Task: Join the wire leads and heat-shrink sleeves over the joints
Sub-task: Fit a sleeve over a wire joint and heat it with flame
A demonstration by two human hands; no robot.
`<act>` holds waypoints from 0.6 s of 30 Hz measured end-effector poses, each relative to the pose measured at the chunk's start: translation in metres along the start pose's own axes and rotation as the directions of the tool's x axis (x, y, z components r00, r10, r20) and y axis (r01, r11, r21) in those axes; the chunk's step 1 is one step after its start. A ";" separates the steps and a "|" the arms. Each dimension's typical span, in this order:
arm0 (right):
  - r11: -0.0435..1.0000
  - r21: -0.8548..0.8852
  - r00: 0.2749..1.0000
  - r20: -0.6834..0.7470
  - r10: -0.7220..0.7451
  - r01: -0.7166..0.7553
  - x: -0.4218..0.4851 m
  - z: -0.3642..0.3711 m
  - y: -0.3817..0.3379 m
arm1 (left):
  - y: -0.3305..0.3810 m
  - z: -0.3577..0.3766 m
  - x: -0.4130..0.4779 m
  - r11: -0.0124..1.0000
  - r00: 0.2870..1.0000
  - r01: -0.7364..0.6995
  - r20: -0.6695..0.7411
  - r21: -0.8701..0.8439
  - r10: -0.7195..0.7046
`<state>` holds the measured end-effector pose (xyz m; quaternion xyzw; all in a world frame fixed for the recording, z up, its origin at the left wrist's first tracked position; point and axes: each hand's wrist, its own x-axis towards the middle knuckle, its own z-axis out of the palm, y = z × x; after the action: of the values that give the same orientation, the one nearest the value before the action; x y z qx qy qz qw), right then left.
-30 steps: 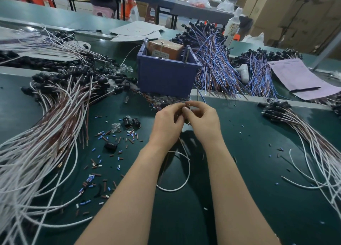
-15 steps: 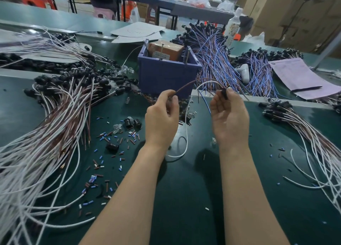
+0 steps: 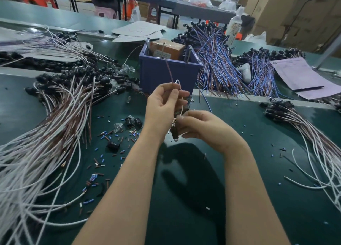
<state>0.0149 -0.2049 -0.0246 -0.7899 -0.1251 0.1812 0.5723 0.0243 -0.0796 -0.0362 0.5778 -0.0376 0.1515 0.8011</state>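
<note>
The table [image 3: 184, 217] has free room near the person, but bundles [image 3: 46, 134] on both sides and the bin [image 3: 166, 75] behind close it in. Above its middle, the left hand [image 3: 162, 106] pinches the leads [image 3: 169, 69] and the right hand [image 3: 203, 128] pinches them lower. They look light, thin and floppy, so I would hold them close to the tips.

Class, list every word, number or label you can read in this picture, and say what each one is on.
Nothing can be read for certain.
White label on the brown box in the blue bin: print too small.
Pink sheet: header lines blurred.
Bottle label: blurred.
</note>
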 end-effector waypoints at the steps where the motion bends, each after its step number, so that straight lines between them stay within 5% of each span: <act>1: 1.000 0.000 0.995 -0.096 -0.030 0.030 0.003 0.001 0.000 | -0.001 -0.001 0.000 0.998 1.000 -0.023 0.013 0.052 0.022; 5: 0.973 0.026 0.814 -0.553 -0.177 0.230 0.014 0.007 -0.005 | -0.010 -0.003 -0.001 0.942 0.993 -0.120 0.043 0.315 0.113; 8: 0.959 -0.082 0.800 -0.536 -0.271 0.270 0.023 0.016 -0.011 | -0.017 -0.003 -0.003 0.812 0.972 -0.233 0.097 0.534 0.215; 12: 0.983 -0.162 0.821 -0.547 -0.166 0.091 0.038 0.010 -0.023 | -0.022 -0.003 -0.006 0.704 0.936 -0.332 0.127 0.628 0.328; 15: 0.996 0.081 0.867 -0.497 0.000 0.046 0.049 -0.002 -0.032 | -0.025 -0.003 -0.005 0.696 0.940 -0.323 0.132 0.642 0.314; 18: 0.859 0.490 0.928 -0.370 0.051 0.148 0.053 -0.008 -0.039 | -0.027 -0.001 -0.006 0.805 0.969 -0.233 0.063 0.546 0.238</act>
<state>0.0665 -0.1780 0.0068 -0.6264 0.0171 0.0409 0.7782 0.0262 -0.0877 -0.0621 0.7733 -0.0603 0.2564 0.5767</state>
